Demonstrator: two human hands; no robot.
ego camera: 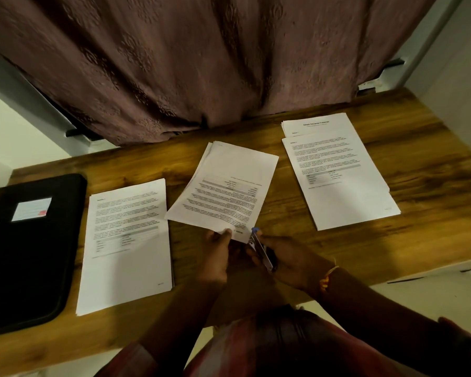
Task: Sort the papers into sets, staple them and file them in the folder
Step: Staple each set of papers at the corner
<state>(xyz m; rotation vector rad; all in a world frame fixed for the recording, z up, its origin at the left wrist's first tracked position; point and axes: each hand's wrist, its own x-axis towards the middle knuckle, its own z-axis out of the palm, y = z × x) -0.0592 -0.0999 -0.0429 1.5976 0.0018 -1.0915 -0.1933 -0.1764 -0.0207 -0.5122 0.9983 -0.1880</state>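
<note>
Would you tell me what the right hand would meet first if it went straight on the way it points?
Most likely the near corner of the middle paper set, where the stapler in the right hand seems to touch; the left hand pinching it lies just beyond.

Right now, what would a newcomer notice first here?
Centre front, the left hand pinches the near corner of a paper set while the right hand holds a stapler at that corner. A left stack and a right stack flank it on the wooden table, with a black folder far left.
</note>
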